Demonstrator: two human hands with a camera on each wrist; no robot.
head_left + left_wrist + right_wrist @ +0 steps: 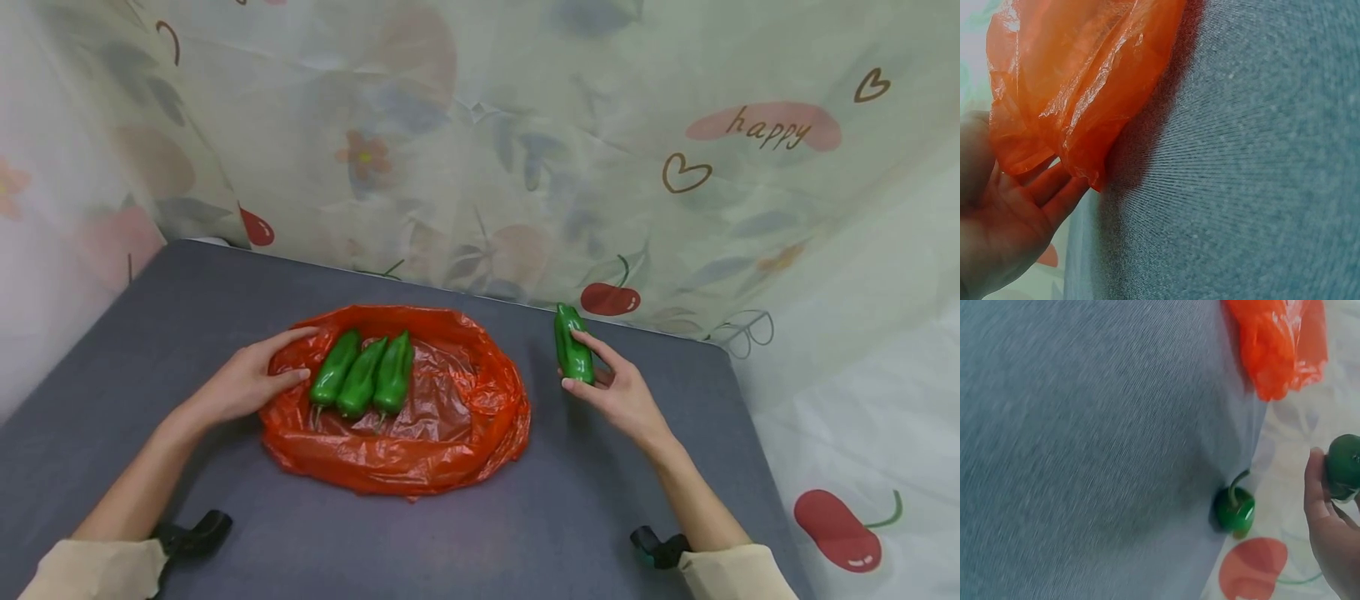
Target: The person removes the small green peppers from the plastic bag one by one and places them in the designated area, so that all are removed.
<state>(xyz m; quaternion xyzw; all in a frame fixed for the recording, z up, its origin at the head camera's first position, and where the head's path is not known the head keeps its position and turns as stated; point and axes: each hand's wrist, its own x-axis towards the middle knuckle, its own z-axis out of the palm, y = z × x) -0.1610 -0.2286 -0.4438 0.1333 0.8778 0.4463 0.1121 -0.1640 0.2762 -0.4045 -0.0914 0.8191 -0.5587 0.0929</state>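
Observation:
An orange-red plastic bag (442,458) lies spread wide on the table, its rim rolled outward. Inside, on its left part, three green peppers (362,379) lie side by side. My left hand (247,379) holds the bag's left rim; in the left wrist view some fingers (1050,190) pass behind the plastic. To the right of the bag, my right hand (618,387) grips another green pepper (573,350) between thumb and fingers, raised above the table. One more green pepper (1234,511) with a curved stem rests on the table below it, largely hidden in the head view.
The dark grey table (480,542) reaches back to a hanging floral cloth (465,167) printed with hearts and cherries. Dark straps (197,533) sit around both wrists near the light sleeves.

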